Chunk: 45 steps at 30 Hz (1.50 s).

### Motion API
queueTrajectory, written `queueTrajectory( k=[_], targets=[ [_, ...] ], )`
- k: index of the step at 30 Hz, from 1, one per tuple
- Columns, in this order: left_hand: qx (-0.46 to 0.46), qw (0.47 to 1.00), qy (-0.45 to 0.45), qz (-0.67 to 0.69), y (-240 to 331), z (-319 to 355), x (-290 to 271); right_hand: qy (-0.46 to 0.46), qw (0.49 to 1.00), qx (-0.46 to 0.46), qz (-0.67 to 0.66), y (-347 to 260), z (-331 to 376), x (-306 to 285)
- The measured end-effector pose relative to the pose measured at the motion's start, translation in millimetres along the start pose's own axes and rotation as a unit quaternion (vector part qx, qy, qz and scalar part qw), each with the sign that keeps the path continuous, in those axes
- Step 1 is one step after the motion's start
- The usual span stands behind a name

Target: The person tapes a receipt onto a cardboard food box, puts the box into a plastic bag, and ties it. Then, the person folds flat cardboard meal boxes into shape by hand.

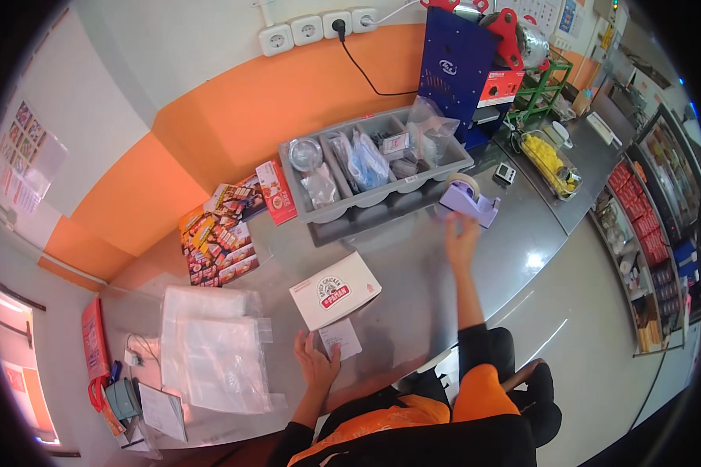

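A white paper box with a printed lid lies on the steel table in front of me. Against its near edge is a small white paper slip. My left hand rests beside the slip, fingers spread, the thumb at the slip's left edge. Further right, my right hand reaches up to a purple tape dispenser, which carries a roll of tape. The right fingers look extended and apart, close to the dispenser's near side; whether they touch it is unclear.
Behind the box stands a grey divided tray of packets. Clear plastic bags and colourful leaflets lie left. A small timer, a basket with yellow contents and a blue machine stand right.
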<state>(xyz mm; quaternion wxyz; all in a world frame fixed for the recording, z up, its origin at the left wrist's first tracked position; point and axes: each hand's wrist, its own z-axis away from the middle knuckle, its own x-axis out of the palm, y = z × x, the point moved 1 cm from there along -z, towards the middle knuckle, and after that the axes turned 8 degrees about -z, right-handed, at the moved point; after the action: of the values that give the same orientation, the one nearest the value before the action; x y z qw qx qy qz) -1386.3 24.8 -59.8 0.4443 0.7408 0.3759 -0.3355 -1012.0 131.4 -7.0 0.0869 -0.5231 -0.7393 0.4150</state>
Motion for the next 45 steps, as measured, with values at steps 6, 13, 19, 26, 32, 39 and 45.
queueTrajectory(
  k=[6,13,19,26,32,39,45],
  targets=[
    [-0.001,1.0,-0.01,0.002,1,3,8,0.039,0.995,-0.006,0.095,121,-83,-62],
    [0.005,1.0,-0.001,-0.007,-2,3,5,-0.175,0.958,0.196,0.114,88,-64,-57],
    [0.007,1.0,-0.001,-0.012,0,1,5,-0.094,0.937,0.202,0.269,17,-24,-36],
    [0.012,1.0,-0.015,-0.007,4,1,8,-0.045,0.941,0.331,-0.055,83,-20,-47],
    [0.021,1.0,0.002,0.008,2,1,6,0.049,0.93,0.33,-0.156,70,-9,-45],
    [-0.017,0.997,0.044,0.061,2,2,-4,0.047,0.905,0.379,-0.19,59,45,-45],
    [0.043,0.998,-0.002,0.047,42,-37,-34,0.049,0.935,0.315,-0.157,91,49,-37]
  ],
)
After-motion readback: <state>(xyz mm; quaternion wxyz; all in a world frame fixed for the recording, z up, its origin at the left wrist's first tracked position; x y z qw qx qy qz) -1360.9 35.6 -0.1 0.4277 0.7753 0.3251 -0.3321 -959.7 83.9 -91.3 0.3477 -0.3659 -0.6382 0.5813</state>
